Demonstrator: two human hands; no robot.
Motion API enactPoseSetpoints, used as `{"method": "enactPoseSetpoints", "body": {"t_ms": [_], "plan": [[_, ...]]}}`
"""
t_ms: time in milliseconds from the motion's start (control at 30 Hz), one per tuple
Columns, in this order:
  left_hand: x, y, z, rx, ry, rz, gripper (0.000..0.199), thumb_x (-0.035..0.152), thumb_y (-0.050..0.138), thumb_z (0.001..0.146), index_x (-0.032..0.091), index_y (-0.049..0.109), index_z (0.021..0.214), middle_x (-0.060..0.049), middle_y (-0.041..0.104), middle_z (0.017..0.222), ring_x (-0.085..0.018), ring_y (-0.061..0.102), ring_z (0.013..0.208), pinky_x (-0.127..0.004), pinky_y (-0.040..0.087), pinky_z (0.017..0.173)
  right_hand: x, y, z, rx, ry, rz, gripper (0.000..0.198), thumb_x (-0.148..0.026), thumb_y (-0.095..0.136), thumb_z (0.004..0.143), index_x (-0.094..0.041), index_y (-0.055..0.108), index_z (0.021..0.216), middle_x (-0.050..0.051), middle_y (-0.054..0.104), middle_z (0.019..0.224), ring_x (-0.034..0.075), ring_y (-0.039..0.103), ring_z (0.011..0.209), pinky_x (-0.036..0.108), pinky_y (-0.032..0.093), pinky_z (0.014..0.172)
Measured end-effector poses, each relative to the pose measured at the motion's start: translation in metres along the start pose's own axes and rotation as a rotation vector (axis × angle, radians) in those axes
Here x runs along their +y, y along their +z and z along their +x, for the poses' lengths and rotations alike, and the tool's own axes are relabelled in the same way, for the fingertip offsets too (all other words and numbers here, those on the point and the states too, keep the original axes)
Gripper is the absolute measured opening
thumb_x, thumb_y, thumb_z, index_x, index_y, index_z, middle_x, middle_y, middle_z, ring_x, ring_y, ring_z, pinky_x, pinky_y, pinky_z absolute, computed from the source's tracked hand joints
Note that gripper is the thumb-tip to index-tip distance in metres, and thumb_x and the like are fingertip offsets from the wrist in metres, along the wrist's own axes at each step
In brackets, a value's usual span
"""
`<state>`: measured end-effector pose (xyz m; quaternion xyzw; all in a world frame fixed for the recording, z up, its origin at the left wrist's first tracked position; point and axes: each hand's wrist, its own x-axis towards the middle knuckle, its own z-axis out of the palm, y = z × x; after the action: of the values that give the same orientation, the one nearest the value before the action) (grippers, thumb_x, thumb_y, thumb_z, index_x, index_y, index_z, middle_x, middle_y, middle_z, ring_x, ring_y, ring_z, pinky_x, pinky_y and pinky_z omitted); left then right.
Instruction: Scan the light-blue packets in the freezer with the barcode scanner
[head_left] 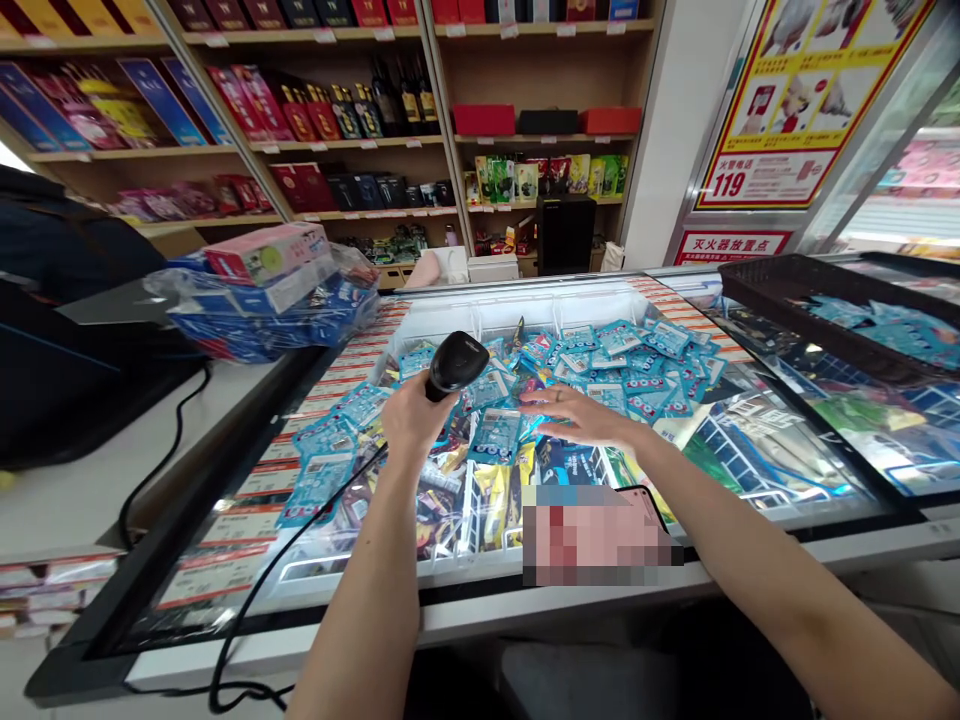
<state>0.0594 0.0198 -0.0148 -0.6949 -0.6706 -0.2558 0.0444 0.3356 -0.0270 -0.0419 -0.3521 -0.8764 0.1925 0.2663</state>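
My left hand is wrapped round the handle of a black barcode scanner, its head tilted over the packets. A black cord runs from the scanner down to the left. My right hand reaches in from the right, palm down with fingers stretched out, over a heap of small blue packets. Whether its fingertips touch a packet I cannot tell. Below and between the hands lies a blue packet with a white label. More blue packets are spread on the glass at the left.
The packets lie on a glass-topped chest freezer filled with wrapped goods. A blurred-out phone rests at its front edge. Plastic-wrapped boxes stand at the left, a dark basket of blue packets at the right. Stocked shelves line the back.
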Motion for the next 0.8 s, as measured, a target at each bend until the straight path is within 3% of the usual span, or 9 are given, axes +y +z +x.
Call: {"method": "enactPoseSetpoints", "body": {"t_ms": [100, 200, 367, 467, 633, 700, 800], "plan": [[0.003, 0.001, -0.001, -0.011, 0.009, 0.007, 0.041, 0.056, 0.056, 0.075, 0.024, 0.066, 0.099, -0.008, 0.072, 0.090, -0.028, 0.066, 0.086, -0.030, 0.042, 0.064, -0.002, 0.005, 0.004, -0.118, -0.014, -0.075, 0.039, -0.044, 0.054, 0.090, -0.046, 0.052, 0.129, -0.009, 0.041, 0.147, 0.023, 0.037, 0.134, 0.049, 0.027, 0.110], [0.004, 0.001, 0.000, -0.008, 0.006, 0.014, 0.041, 0.057, 0.056, 0.076, 0.024, 0.066, 0.098, -0.008, 0.072, 0.089, -0.028, 0.066, 0.086, -0.030, 0.042, 0.064, 0.002, 0.004, 0.003, -0.137, 0.016, -0.113, 0.032, -0.046, 0.052, 0.091, -0.041, 0.060, 0.121, -0.006, 0.051, 0.139, 0.024, 0.039, 0.132, 0.048, 0.029, 0.108], [0.005, -0.001, -0.001, -0.014, 0.037, 0.000, 0.039, 0.055, 0.056, 0.076, 0.023, 0.066, 0.095, -0.008, 0.071, 0.089, -0.028, 0.065, 0.086, -0.029, 0.041, 0.063, 0.010, 0.002, -0.003, 0.072, 0.150, -0.127, 0.026, -0.050, 0.052, 0.089, -0.032, 0.069, 0.097, 0.001, 0.064, 0.117, 0.023, 0.056, 0.111, 0.043, 0.042, 0.096], [0.012, -0.003, -0.004, -0.001, 0.062, -0.033, 0.038, 0.053, 0.057, 0.076, 0.023, 0.066, 0.097, -0.008, 0.071, 0.090, -0.027, 0.065, 0.085, -0.029, 0.040, 0.063, 0.010, 0.007, -0.002, 0.216, 0.281, -0.160, 0.037, -0.059, 0.057, 0.082, -0.029, 0.065, 0.103, 0.006, 0.063, 0.112, 0.025, 0.057, 0.106, 0.043, 0.047, 0.088], [0.026, -0.004, -0.010, -0.008, 0.137, -0.079, 0.037, 0.052, 0.059, 0.076, 0.023, 0.066, 0.099, -0.007, 0.071, 0.092, -0.026, 0.065, 0.089, -0.028, 0.039, 0.065, 0.012, 0.019, 0.007, 0.202, 0.335, -0.224, 0.062, -0.067, 0.069, 0.065, -0.027, 0.062, 0.111, 0.011, 0.060, 0.110, 0.032, 0.053, 0.108, 0.047, 0.047, 0.086], [0.029, -0.004, -0.012, -0.033, 0.153, -0.081, 0.035, 0.052, 0.058, 0.077, 0.023, 0.066, 0.094, -0.007, 0.071, 0.090, -0.025, 0.065, 0.090, -0.027, 0.039, 0.065, 0.016, 0.020, 0.008, 0.199, 0.381, -0.180, 0.060, -0.064, 0.073, 0.062, -0.025, 0.063, 0.107, 0.011, 0.061, 0.107, 0.031, 0.056, 0.104, 0.047, 0.048, 0.083], [0.030, -0.003, -0.012, -0.054, 0.159, -0.089, 0.035, 0.053, 0.058, 0.078, 0.023, 0.066, 0.093, -0.006, 0.072, 0.089, -0.025, 0.065, 0.089, -0.026, 0.039, 0.064, 0.023, 0.016, 0.006, 0.271, 0.502, -0.014, 0.044, -0.055, 0.073, 0.067, -0.022, 0.064, 0.095, 0.006, 0.065, 0.092, 0.023, 0.062, 0.084, 0.042, 0.051, 0.074]]}}
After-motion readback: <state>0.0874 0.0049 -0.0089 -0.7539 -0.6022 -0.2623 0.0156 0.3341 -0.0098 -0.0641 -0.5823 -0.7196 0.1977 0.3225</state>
